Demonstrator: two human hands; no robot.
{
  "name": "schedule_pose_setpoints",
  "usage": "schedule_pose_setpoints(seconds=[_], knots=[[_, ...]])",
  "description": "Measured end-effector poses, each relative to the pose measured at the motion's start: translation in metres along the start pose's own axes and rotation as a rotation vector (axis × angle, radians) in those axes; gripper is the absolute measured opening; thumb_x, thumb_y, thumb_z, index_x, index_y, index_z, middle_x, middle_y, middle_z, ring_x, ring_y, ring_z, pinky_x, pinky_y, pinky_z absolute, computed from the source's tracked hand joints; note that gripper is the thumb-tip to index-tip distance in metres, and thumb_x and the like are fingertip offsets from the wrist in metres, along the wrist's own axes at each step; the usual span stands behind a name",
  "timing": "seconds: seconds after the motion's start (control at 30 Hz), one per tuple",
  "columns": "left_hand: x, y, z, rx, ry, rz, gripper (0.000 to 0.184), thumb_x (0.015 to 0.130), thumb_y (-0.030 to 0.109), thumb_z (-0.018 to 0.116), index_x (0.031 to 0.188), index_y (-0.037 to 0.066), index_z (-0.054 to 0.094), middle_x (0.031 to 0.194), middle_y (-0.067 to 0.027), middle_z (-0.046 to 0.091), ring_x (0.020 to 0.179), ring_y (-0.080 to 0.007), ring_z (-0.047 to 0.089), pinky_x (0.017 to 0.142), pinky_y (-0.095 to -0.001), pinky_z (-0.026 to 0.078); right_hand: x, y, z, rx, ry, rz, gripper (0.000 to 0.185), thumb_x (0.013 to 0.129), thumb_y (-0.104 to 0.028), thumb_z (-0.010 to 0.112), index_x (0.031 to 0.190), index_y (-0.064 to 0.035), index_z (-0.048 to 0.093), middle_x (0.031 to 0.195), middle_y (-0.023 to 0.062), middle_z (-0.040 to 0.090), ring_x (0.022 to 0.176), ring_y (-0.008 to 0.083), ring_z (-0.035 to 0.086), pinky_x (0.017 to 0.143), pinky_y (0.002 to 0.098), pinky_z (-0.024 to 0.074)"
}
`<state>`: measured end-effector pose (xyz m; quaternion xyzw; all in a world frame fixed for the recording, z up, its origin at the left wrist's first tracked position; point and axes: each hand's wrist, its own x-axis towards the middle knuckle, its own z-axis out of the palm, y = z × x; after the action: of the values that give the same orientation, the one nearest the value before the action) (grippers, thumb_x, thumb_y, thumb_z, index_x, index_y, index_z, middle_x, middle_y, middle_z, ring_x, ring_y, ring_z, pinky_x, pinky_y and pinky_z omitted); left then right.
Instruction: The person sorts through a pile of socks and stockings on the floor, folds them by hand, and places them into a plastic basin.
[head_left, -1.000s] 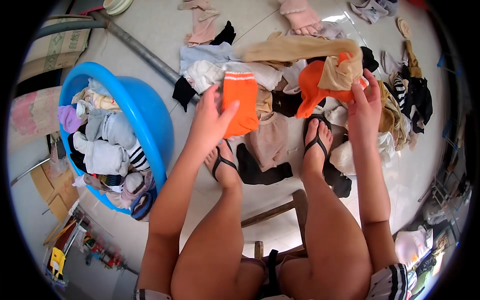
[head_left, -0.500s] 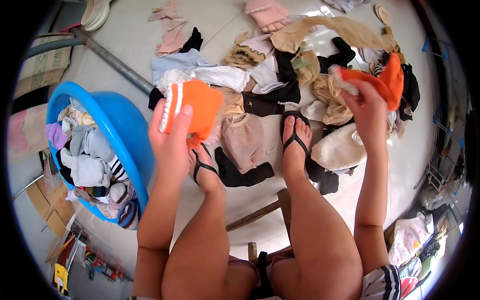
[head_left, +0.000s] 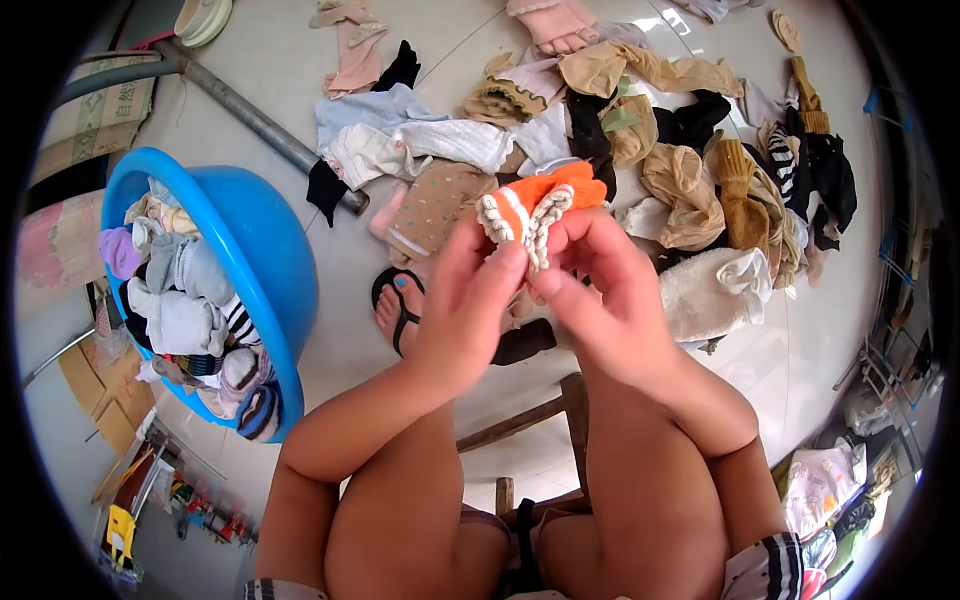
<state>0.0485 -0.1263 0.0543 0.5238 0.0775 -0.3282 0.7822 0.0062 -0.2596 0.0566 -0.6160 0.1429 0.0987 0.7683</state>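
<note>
In front of my knees, my left hand (head_left: 462, 305) pinches an orange sock (head_left: 512, 212) by its cuff, which has white stripes and a frilly cream edge. My right hand (head_left: 622, 305) grips a matching orange sock (head_left: 578, 180) at the same kind of cuff. The two cuffs sit side by side, edges close together, between my thumbs and fingers. The feet of the socks point away from me and are partly hidden by my fingers. Beneath them, a spotted beige sock (head_left: 440, 205) and other socks lie on the floor.
To the left stands a blue tub (head_left: 285, 250), tilted toward me and filled with rolled socks (head_left: 175, 320). Past it runs a grey metal pole (head_left: 245, 115). Loose socks spread across the tiles, including a tan one (head_left: 685, 195). A wooden stool (head_left: 575, 410) shows between my legs.
Both hands have come inward from opposite sides, each bringing its orange sock, and the cuffs now meet in the middle. The view has shifted slightly.
</note>
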Motion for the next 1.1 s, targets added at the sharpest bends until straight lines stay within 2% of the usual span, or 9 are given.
schedule_pose_setpoints(seconds=[0.1, 0.27, 0.47, 0.57, 0.67, 0.77, 0.83, 0.93, 1.1], knots=[[-0.001, 0.009, -0.005, -0.088, -0.023, -0.152, 0.03, 0.088, 0.01, 0.047, 0.116, -0.001, 0.043, 0.103, -0.0038, 0.05, 0.089, -0.0066, 0.048, 0.078, -0.0232, 0.04, 0.003, -0.002, 0.001, 0.327, 0.031, 0.152, 0.019, 0.083, -0.008, 0.058, 0.098, 0.0004, 0.049, 0.09, 0.0019, 0.055, 0.08, 0.0074, 0.053, 0.073, 0.0199, 0.0424], [0.003, 0.002, -0.012, 0.142, 0.023, 0.027, 0.022, 0.087, 0.008, 0.051, 0.106, -0.002, 0.049, 0.094, -0.0006, 0.05, 0.084, -0.0047, 0.048, 0.072, -0.0198, 0.041, 0.007, 0.003, -0.009, 0.488, 0.025, 0.409, 0.018, 0.083, -0.006, 0.058, 0.1, 0.0012, 0.054, 0.086, 0.0023, 0.061, 0.077, 0.0043, 0.055, 0.068, 0.018, 0.044], [0.004, 0.006, -0.018, 0.415, -0.015, 0.142, 0.01, 0.085, 0.004, 0.052, 0.093, -0.002, 0.05, 0.091, -0.0013, 0.049, 0.081, -0.0038, 0.048, 0.067, -0.018, 0.04, 0.003, 0.005, -0.001, 0.183, 0.093, 0.143, 0.015, 0.083, -0.01, 0.06, 0.094, 0.0006, 0.061, 0.08, 0.002, 0.063, 0.07, 0.0044, 0.056, 0.062, 0.0181, 0.0446], [-0.004, -0.001, -0.008, 0.26, -0.056, 0.187, 0.032, 0.09, 0.013, 0.046, 0.116, -0.006, 0.046, 0.109, -0.0075, 0.053, 0.098, -0.0107, 0.05, 0.085, -0.0239, 0.04, 0.005, 0.0, -0.004, -0.038, 0.044, 0.062, 0.013, 0.083, -0.01, 0.06, 0.091, 0.0002, 0.063, 0.079, 0.0019, 0.064, 0.068, 0.0041, 0.056, 0.062, 0.0185, 0.0445], [-0.006, 0.003, -0.015, 0.421, -0.022, -0.097, 0.036, 0.092, 0.023, 0.044, 0.114, -0.005, 0.046, 0.103, -0.0056, 0.053, 0.094, -0.0091, 0.05, 0.081, -0.0224, 0.04, 0.007, -0.004, -0.004, -0.335, -0.046, -0.024, 0.013, 0.085, -0.011, 0.057, 0.09, -0.0001, 0.062, 0.074, 0.001, 0.062, 0.06, 0.0049, 0.05, 0.057, 0.0205, 0.0427], [0.002, 0.013, -0.019, 0.588, -0.031, -0.453, 0.038, 0.093, 0.024, 0.041, 0.119, -0.004, 0.041, 0.109, -0.0088, 0.051, 0.099, -0.0121, 0.05, 0.085, -0.0252, 0.041, 0.007, 0.009, -0.002, -0.116, 0.062, 0.02, 0.015, 0.088, -0.013, 0.053, 0.094, -0.0013, 0.06, 0.072, -0.0007, 0.06, 0.059, 0.005, 0.049, 0.055, 0.0215, 0.0417], [0.006, -0.004, -0.022, -0.081, 0.036, -0.138, 0.036, 0.094, 0.023, 0.039, 0.12, -0.002, 0.042, 0.116, -0.0132, 0.049, 0.107, -0.0159, 0.05, 0.092, -0.0305, 0.04, 0.009, 0.005, -0.004, -0.046, 0.083, 0.136, 0.02, 0.091, -0.017, 0.047, 0.101, -0.0014, 0.055, 0.082, 0.0002, 0.06, 0.07, 0.0054, 0.052, 0.064, 0.0214, 0.0433], [0.007, 0.0, -0.026, -0.335, 0.05, -0.2, 0.039, 0.094, 0.024, 0.036, 0.125, 0.0, 0.036, 0.125, -0.0132, 0.045, 0.115, -0.021, 0.045, 0.098, -0.0364, 0.036, 0.017, -0.001, -0.002, 0.72, 0.064, 0.291, 0.029, 0.094, -0.021, 0.039, 0.111, 0.0005, 0.048, 0.108, 0.0053, 0.054, 0.097, 0.0103, 0.052, 0.087, 0.0255, 0.0398], [0.005, 0.005, -0.036, -0.871, -0.073, -0.313, 0.039, 0.095, 0.023, 0.036, 0.127, 0.002, 0.034, 0.128, -0.0118, 0.041, 0.118, -0.0197, 0.042, 0.098, -0.0358, 0.036, 0.021, -0.001, -0.001, 1.104, -0.009, 0.482, 0.025, 0.091, -0.015, 0.044, 0.111, -0.0008, 0.046, 0.11, 0.008, 0.054, 0.103, 0.0137, 0.052, 0.089, 0.0272, 0.0419]])
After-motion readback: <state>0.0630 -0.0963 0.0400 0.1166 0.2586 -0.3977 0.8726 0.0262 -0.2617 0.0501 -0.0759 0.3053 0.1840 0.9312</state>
